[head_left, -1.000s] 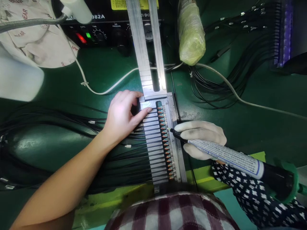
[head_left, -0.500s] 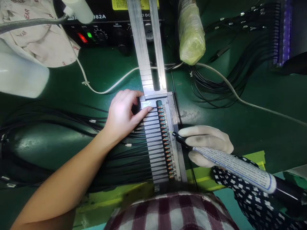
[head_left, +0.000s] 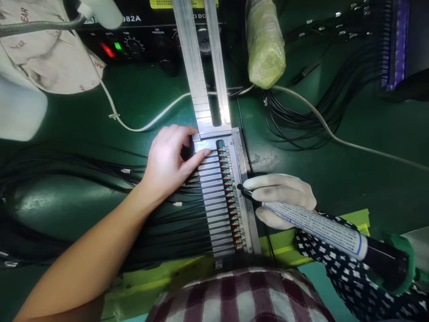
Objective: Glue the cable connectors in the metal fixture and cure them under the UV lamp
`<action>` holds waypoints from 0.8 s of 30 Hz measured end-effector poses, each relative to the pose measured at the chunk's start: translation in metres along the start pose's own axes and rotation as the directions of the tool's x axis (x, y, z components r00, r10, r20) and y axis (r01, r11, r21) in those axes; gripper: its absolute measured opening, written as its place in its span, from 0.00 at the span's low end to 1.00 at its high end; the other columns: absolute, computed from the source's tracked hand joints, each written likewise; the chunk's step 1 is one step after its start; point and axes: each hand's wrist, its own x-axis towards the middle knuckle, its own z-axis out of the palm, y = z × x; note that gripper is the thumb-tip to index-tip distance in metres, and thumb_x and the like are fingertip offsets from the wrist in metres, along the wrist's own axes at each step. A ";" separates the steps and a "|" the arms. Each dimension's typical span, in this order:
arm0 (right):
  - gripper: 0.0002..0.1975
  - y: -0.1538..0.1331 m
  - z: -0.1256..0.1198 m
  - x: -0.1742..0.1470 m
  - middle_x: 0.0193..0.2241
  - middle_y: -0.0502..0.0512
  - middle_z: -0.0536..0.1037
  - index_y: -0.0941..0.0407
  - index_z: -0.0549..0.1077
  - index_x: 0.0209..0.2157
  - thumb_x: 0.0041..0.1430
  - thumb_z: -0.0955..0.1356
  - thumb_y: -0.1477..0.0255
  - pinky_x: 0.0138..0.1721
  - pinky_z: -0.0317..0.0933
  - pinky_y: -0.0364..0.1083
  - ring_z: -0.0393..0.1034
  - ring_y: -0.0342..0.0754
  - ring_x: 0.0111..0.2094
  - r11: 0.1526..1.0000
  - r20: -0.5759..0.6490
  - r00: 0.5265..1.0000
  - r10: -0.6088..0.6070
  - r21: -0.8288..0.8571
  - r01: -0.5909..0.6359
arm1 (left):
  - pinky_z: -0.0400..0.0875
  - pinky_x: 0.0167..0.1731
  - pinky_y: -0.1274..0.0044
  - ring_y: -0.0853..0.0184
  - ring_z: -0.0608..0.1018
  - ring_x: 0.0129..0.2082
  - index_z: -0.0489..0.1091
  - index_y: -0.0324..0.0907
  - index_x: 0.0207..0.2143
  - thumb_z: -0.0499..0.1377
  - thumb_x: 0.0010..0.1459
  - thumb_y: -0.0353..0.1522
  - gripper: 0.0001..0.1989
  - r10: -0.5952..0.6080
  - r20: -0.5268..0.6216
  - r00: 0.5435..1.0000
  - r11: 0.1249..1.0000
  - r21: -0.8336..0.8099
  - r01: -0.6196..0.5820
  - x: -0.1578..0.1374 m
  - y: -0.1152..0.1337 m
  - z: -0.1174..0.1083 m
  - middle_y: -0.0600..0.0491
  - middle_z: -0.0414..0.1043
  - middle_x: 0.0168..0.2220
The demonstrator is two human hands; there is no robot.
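Observation:
My bare left hand (head_left: 170,156) grips the upper left corner of a long metal fixture (head_left: 214,205). Its thumb lies across the top face and the other fingers curl at the left edge. Black cables (head_left: 187,214) run over the fixture in parallel, each ending at a small connector with orange and teal wire ends (head_left: 232,205) in a slot. In a white glove, my right hand (head_left: 284,194) is closed around a labelled dispensing syringe (head_left: 318,228) with a green rear cap (head_left: 404,264). The syringe's black tip points left, just over the connectors around mid-row; contact cannot be made out.
A slotted metal bar (head_left: 191,58) extends from the fixture's far end. Behind stands a black dispenser box (head_left: 147,47) with lit switches. A yellow-green wrapped bundle (head_left: 266,49), more black cables (head_left: 301,125) and a pale cord (head_left: 161,120) lie on the green table (head_left: 368,120).
The view has shifted slightly. The syringe has moved a little to the left, and its green rear cap now shows more fully. My left hand keeps its place on the fixture.

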 end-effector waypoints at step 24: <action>0.05 -0.006 -0.002 0.003 0.35 0.58 0.82 0.57 0.75 0.33 0.52 0.71 0.77 0.34 0.77 0.42 0.79 0.46 0.33 0.999 0.023 0.999 0.048 -0.017 -0.048 | 0.66 0.38 0.69 0.62 0.70 0.35 0.67 0.44 0.43 0.57 0.60 0.47 0.18 -0.006 0.013 1.000 1.000 0.020 0.006 0.001 0.000 -0.001 0.52 0.66 0.31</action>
